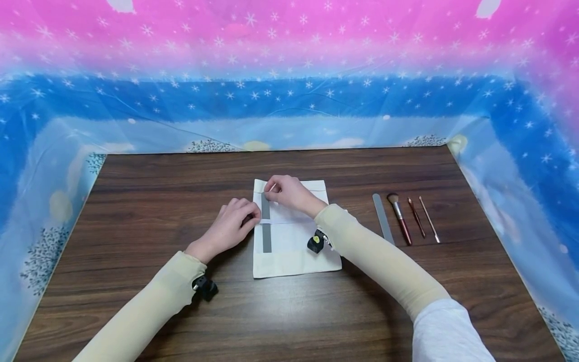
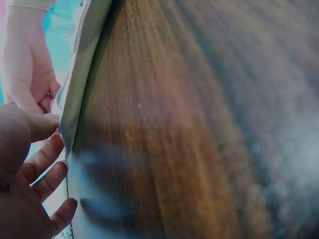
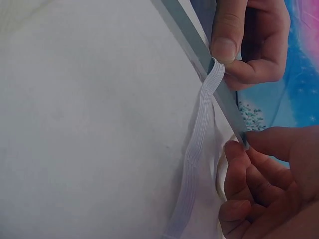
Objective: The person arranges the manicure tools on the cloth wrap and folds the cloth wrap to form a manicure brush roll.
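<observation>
From the head, a white cloth (image 1: 289,261) lies flat on the brown table (image 1: 289,327). A gray strip (image 1: 267,239) lies along its 9 o'clock side, with a white stretchy band (image 1: 282,221) across it. The left hand (image 1: 230,223) is at 9 o'clock on the cloth's edge; the right hand (image 1: 291,193) is near 12 o'clock. At 3 o'clock, off the cloth, sit a gray file (image 1: 383,218), a brush (image 1: 400,221) and two thin tools (image 1: 417,217).

From the left wrist, the left hand is at 8 o'clock, its thumb by the cloth's edge. The band is hard to see here.

From the right wrist, the left hand, at 1 o'clock, pinches the band. The right hand, at 4 o'clock, pinches the strip's end. I think they are fitting the strip under the band. The next move seems to need a loose band and a soft, straight slide.
</observation>
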Motion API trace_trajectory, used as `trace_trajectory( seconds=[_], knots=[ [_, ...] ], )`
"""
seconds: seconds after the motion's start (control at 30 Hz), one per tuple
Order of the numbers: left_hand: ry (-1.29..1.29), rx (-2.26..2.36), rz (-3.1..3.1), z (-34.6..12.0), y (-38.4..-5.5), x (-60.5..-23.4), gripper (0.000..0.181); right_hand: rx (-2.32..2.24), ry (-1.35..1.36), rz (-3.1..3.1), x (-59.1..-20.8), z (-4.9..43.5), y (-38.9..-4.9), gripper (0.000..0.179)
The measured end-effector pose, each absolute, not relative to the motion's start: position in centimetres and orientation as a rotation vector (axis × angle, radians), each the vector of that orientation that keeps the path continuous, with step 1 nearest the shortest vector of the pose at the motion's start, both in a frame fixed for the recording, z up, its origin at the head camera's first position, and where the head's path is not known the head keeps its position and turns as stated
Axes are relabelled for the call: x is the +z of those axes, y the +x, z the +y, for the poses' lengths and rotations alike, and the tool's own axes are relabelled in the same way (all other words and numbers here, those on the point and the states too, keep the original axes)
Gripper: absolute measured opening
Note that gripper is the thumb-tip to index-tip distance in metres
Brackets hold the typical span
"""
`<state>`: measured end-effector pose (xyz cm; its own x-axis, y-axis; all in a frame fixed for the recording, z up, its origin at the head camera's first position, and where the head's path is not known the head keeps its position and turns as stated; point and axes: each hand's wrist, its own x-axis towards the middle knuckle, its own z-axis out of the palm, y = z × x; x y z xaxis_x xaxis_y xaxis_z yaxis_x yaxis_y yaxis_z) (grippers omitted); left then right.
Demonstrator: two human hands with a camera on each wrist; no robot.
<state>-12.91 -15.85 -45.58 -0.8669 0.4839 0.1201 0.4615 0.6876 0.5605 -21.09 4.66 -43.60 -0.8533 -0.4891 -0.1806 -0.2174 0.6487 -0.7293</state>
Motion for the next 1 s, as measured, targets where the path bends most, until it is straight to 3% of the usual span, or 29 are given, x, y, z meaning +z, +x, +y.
trace_trajectory(
  seconds=[1.0],
  knots=[
    [0.773, 0.751, 2.912, -15.56, -12.73, -45.52, 0.009, -0.831, -0.718, 2.495, -43.24, 5.31, -20.34, 0.029]
  ],
)
